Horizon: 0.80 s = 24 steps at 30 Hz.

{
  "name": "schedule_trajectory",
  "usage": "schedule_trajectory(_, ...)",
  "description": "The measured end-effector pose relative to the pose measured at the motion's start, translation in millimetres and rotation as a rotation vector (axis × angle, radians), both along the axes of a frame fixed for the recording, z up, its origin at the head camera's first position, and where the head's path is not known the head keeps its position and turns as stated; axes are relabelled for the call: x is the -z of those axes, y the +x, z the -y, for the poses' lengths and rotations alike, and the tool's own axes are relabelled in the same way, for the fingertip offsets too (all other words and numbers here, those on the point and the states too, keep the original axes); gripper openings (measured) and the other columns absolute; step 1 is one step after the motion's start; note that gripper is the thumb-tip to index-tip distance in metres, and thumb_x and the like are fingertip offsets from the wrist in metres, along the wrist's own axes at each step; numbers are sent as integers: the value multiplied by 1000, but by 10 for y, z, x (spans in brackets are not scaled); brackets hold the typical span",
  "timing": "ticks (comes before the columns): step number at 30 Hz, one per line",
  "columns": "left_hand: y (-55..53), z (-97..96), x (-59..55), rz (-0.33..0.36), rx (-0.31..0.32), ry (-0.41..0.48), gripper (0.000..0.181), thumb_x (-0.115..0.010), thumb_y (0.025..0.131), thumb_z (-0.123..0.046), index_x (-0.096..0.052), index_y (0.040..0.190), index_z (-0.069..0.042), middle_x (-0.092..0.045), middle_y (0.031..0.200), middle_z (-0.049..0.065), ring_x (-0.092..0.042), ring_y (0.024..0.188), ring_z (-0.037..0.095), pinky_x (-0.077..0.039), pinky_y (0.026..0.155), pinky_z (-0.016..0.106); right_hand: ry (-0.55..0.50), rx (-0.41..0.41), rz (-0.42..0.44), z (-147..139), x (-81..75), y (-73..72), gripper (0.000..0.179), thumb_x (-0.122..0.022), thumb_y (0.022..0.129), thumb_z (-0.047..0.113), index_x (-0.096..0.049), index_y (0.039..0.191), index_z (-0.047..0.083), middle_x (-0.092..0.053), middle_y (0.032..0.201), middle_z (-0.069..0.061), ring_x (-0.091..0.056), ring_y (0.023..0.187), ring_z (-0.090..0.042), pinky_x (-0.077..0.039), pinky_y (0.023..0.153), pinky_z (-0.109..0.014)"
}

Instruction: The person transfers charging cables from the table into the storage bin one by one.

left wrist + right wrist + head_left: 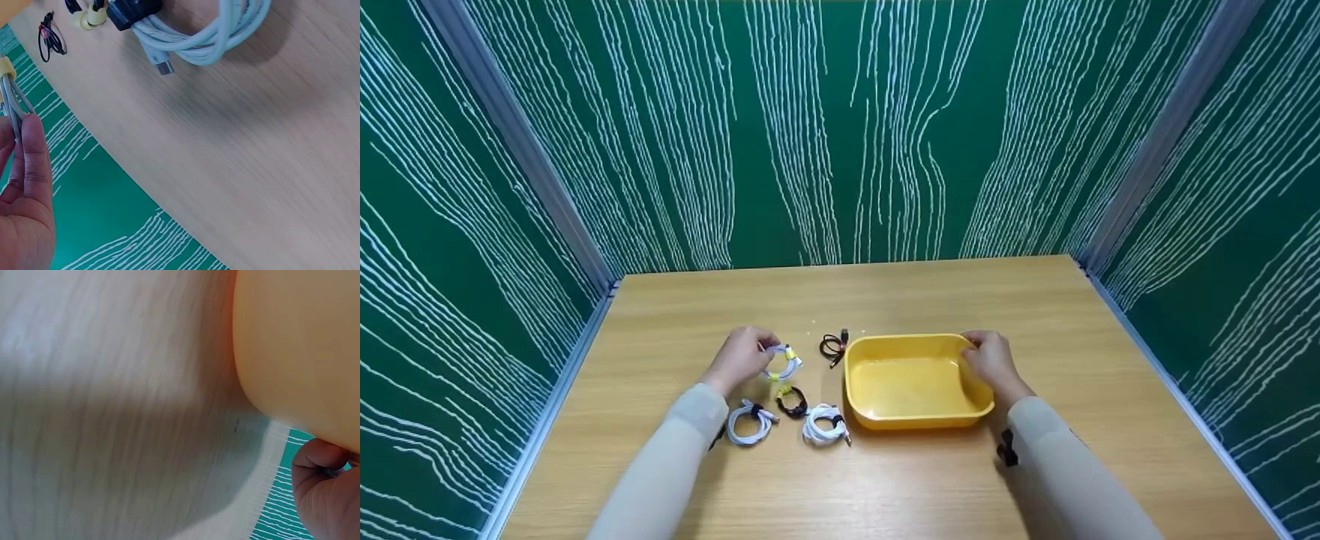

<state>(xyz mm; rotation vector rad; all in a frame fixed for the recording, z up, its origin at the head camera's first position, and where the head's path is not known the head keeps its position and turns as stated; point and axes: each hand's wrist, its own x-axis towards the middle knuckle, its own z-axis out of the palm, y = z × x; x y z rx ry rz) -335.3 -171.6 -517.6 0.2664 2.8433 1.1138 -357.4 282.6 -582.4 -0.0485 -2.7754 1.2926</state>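
Note:
My left hand (739, 358) pinches a coiled pale cable with yellow ties (790, 369), held up off the table; part of that cable (12, 95) shows at the edge of the left wrist view. Below it lies a black coiled cable with a yellow tie (802, 410). Two white coiled cables rest nearer the front, one on the left (769, 426) and one on the right (810, 430), both with black ties. My right hand (990, 364) grips the right rim of a yellow plastic basin (919, 421), which has nothing inside.
A thin black coiled cable (826, 349) lies just left of the basin's far corner. The wooden table (847, 495) is enclosed by green walls with white wavy lines (840, 150) and grey metal posts. Small white specks lie near the black cable.

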Motion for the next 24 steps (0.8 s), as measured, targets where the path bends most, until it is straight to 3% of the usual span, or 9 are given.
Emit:
schedule_trajectory(8,-32,-38,-34,39,-14,39,20,-67,102,-1,-83,108,-12,-74,103,7,-63,93,22,-56,78,34,2,-12,-10,-6,-1,-12,32,-61,96,-9,-73,126,-14,-74,121,-35,-72,110,-43,-62,93,-49)
schedule_trajectory(12,-34,-65,-57,4,4,-2,19,-69,101,-1,-83,109,-10,-74,102,6,-64,92,22,-56,77,33,15,-11,-37,6,3,-4,32,-62,94,-10,-75,123,-12,-76,117,-33,-73,107,-42,-63,90,-46)
schedule_trajectory(17,-28,-94,-98,20,-10,-20,19,-68,102,-2,-83,112,-10,-75,106,6,-65,96,22,-59,81,35,23,-10,-49,13,-2,6,31,-61,93,-11,-76,121,-11,-77,115,-32,-73,104,-40,-62,85,-43)
schedule_trajectory(24,-34,-126,-132,27,-11,-18,20,-67,103,-3,-82,114,-10,-75,108,7,-66,98,23,-60,84,37,15,-11,-29,4,-5,6,32,-61,96,-10,-75,124,-11,-76,119,-33,-73,108,-41,-62,89,-45)
